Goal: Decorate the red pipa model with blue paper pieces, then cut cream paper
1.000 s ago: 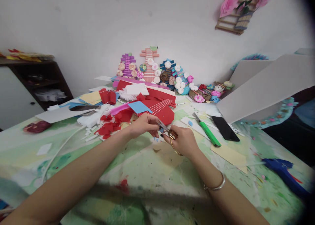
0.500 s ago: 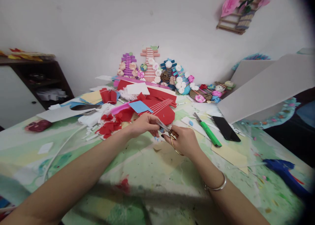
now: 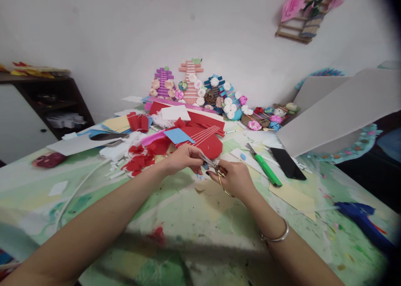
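Observation:
My right hand (image 3: 237,178) is closed round the handles of a pair of scissors (image 3: 209,160), whose blades point up and left toward my other hand. A gold-coloured handle loop hangs below the right fingers. Pinched in the fingers of my left hand (image 3: 184,157) is a small blue piece of paper (image 3: 205,166), mostly hidden by the fingers and blades. Tiny blue scraps lie on the table beneath. Just beyond the hands rests a red guitar-shaped cutout (image 3: 210,146) with white strings, and a blue sheet of paper (image 3: 178,135) overlaps its left side.
Red scraps (image 3: 138,158) and white paper pieces crowd the left. On the right lie a green utility knife (image 3: 267,170), a black phone (image 3: 287,163) and a blue glue gun (image 3: 360,219). Decorated paper guitars (image 3: 191,81) lean on the wall; a grey-white board (image 3: 341,110) stands at right.
The scissors and both hands have shifted very slightly; the grips look the same. Nothing else has visibly moved.

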A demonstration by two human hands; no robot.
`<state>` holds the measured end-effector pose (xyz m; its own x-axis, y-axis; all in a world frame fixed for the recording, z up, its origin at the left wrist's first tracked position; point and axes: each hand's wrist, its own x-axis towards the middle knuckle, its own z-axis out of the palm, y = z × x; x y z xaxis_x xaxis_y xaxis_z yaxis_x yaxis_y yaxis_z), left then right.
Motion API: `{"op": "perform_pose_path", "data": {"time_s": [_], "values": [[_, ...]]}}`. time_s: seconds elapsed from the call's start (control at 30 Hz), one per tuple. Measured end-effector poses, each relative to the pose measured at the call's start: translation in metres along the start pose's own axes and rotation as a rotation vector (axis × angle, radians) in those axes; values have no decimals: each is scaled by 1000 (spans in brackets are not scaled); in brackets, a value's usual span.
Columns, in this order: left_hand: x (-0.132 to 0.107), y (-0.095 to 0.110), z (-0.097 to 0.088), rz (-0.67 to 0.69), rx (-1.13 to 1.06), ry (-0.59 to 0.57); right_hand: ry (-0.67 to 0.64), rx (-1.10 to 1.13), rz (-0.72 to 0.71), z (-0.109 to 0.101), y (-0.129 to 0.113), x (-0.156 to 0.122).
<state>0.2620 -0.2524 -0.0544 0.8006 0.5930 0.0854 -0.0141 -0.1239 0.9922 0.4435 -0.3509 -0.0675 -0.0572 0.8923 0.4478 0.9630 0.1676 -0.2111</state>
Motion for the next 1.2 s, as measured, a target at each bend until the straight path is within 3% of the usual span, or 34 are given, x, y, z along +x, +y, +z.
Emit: {"op": "perform_pose_path", "data": {"time_s": [0.3, 0.67, 0.77, 0.97, 1.1, 1.2], "values": [[0, 0, -1, -35, -10, 16, -13, -40, 16, 2, 5, 1], [1, 5, -1, -73, -16, 152, 124, 95, 121, -3, 12, 6], [1, 4, -2, -64, -26, 162, 60, 74, 170, -4, 12, 7], [4, -1, -3, -61, -100, 269, -225, -43, 264, -5, 22, 10], [4, 0, -3, -60, -135, 332, -349, 117, 147, -9, 26, 8], [5, -3, -2, -58, -147, 369, -333, 222, 96, -10, 26, 7]]}}
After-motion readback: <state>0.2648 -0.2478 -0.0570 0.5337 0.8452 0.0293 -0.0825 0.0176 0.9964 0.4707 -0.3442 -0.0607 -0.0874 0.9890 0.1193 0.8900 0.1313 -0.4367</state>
